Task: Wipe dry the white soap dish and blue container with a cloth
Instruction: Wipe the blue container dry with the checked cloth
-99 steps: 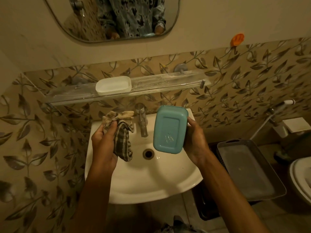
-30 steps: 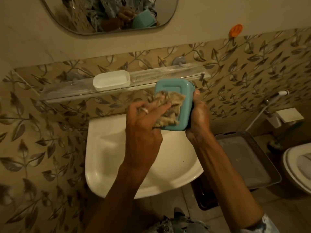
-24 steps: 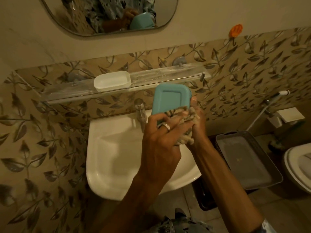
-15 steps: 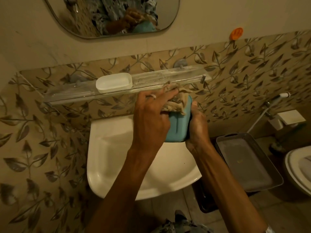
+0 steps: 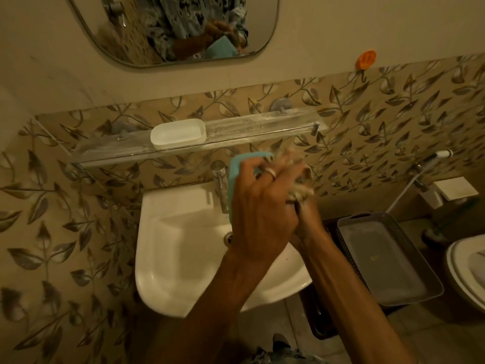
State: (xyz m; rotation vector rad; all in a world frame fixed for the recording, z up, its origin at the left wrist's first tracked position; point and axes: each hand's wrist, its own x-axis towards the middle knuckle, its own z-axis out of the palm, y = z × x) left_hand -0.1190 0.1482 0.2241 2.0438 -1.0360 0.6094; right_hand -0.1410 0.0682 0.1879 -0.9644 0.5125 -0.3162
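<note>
I hold the blue container (image 5: 237, 169) upright above the white sink (image 5: 183, 253); only its left edge and top corner show past my hands. My left hand (image 5: 262, 211), with a ring on one finger, presses a crumpled checked cloth (image 5: 299, 185) against the container's right side. My right hand (image 5: 308, 219) grips the container from below and behind, mostly hidden by the left hand. The white soap dish (image 5: 178, 134) rests on the glass shelf (image 5: 262, 127) above the sink, left of my hands.
A chrome tap (image 5: 220, 179) stands just left of the container. A grey tray (image 5: 385, 261) lies on a dark basket to the right, with a toilet (image 5: 467, 271) beyond it. A mirror (image 5: 173, 27) hangs above and an orange hook (image 5: 366, 59) is on the wall.
My left hand has rubbed the cloth across the container, from its top edge over to its right side. The container has turned so that its left edge faces me.
</note>
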